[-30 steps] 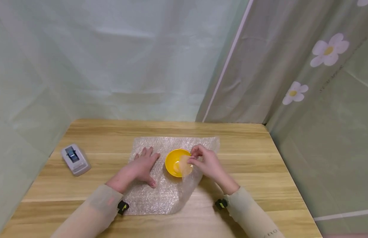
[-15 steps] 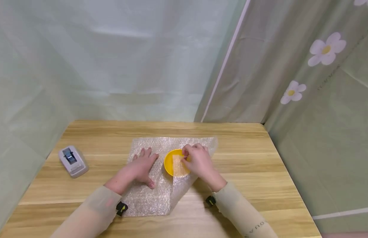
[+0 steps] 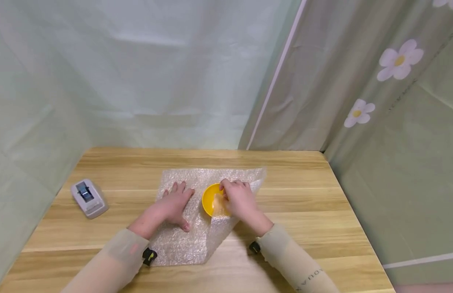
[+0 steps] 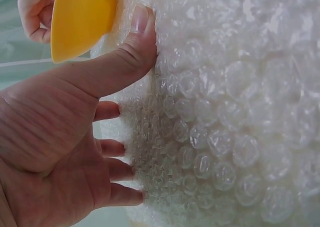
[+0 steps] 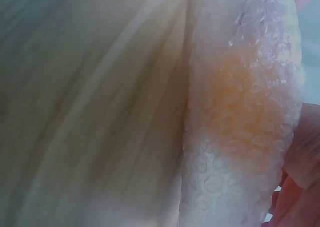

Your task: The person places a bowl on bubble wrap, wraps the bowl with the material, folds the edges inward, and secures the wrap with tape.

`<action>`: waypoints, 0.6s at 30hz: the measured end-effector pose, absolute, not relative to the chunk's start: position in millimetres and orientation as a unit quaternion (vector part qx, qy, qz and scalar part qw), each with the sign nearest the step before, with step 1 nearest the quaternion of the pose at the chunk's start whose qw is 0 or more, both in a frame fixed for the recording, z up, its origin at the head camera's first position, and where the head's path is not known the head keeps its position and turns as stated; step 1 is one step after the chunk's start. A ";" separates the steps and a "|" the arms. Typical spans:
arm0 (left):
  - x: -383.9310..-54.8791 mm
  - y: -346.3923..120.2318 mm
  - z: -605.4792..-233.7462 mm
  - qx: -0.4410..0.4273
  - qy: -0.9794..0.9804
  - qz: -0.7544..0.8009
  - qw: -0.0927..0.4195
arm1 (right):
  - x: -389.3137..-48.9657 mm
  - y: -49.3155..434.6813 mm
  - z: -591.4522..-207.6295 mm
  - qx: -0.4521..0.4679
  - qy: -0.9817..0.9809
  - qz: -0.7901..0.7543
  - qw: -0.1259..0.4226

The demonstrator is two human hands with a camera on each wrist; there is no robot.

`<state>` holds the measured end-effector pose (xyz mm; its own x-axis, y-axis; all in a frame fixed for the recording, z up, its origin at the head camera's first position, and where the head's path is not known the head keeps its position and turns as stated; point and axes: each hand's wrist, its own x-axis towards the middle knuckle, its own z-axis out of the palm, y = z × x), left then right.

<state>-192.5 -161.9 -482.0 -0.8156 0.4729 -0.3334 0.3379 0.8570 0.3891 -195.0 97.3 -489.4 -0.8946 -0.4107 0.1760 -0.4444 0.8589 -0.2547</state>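
Observation:
A yellow bowl (image 3: 207,198) stands on a sheet of bubble wrap (image 3: 182,247). My right hand (image 3: 242,201) is over the bowl's right side, curled fingers gripping the folded-up right part of the wrap, which covers part of the bowl. In the right wrist view, the raised bubble wrap (image 5: 212,187) lets the bowl's yellow show through. My left hand (image 3: 175,206) rests spread on the sheet left of the bowl. Its thumb and fingertips press the bubbles in the left wrist view, with the bowl (image 4: 82,24) beyond the thumb.
A light grey tape dispenser (image 3: 89,198) lies at the left of the wooden table (image 3: 303,179). Behind the table hangs a pale curtain (image 3: 157,81), and another curtain with white flowers (image 3: 400,60) is on the right.
My right hand has moved left over the bowl, drawing the bubble wrap's right side up and across it. The left hand stays in place on the sheet.

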 end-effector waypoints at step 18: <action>-190.8 -157.1 -475.0 0.214 0.940 0.160 0.213 | -201.9 93.7 -487.6 0.184 -0.957 0.223 0.010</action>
